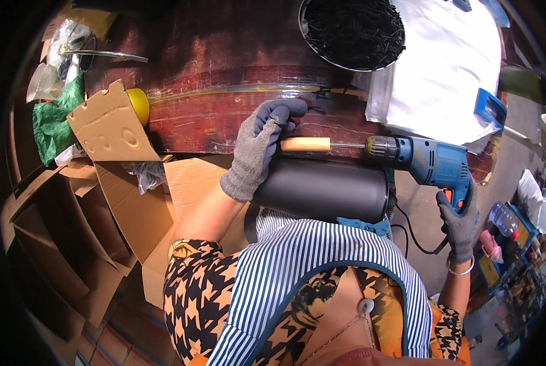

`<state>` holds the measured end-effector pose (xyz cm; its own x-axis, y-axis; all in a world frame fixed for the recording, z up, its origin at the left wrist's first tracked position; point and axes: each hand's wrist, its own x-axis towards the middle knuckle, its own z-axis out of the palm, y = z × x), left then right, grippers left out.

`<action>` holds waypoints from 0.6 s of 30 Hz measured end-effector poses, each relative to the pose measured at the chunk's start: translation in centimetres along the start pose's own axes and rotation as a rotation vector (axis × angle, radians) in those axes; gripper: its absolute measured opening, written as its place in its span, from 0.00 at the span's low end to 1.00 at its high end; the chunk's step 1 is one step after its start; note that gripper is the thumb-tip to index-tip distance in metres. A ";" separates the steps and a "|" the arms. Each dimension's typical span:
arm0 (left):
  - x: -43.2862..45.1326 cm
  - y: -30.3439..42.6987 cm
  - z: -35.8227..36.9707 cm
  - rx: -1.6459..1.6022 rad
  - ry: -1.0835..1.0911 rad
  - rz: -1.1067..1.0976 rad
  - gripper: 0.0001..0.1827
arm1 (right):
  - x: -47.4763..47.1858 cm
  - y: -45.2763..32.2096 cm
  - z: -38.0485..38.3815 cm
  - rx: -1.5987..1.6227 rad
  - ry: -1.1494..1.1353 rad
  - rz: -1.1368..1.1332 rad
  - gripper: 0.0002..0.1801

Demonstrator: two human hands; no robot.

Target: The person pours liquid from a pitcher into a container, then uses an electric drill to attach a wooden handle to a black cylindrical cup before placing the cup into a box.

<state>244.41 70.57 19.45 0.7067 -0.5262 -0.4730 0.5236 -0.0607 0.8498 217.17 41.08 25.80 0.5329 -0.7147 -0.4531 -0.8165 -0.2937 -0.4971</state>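
Note:
My right hand [460, 219], in a grey glove with a blue-grey coated palm, grips the handle of a blue electric drill [437, 160] near its orange trigger. From the drill's chuck a thin metal shaft [346, 145] runs left to a pale wooden cylinder [305, 144]. My left hand [266, 142], gloved alike, is just left of the wood's end with its fingers curled and thumb drawn in. Whether it pinches something small cannot be seen. Below the wood, a smooth black cylinder [323, 187] lies sideways across my lap, beside my left wrist.
A round container of black screws [353, 34] stands on the worn red-brown tabletop [199, 123]. White plastic sheeting [442, 68] covers the table's right side, with a blue tape dispenser [490, 110] on its edge. Open cardboard boxes [131, 210] crowd the left. The drill's cord [419, 247] hangs down.

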 end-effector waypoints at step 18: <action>0.4 -0.1 -0.4 0.019 -0.005 -0.012 0.17 | 1.1 0.8 1.4 0.062 0.031 -0.017 0.40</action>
<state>244.82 70.73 19.13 0.6984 -0.5292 -0.4818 0.5228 -0.0826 0.8484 217.44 40.94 23.89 0.5389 -0.7292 -0.4217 -0.7915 -0.2669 -0.5498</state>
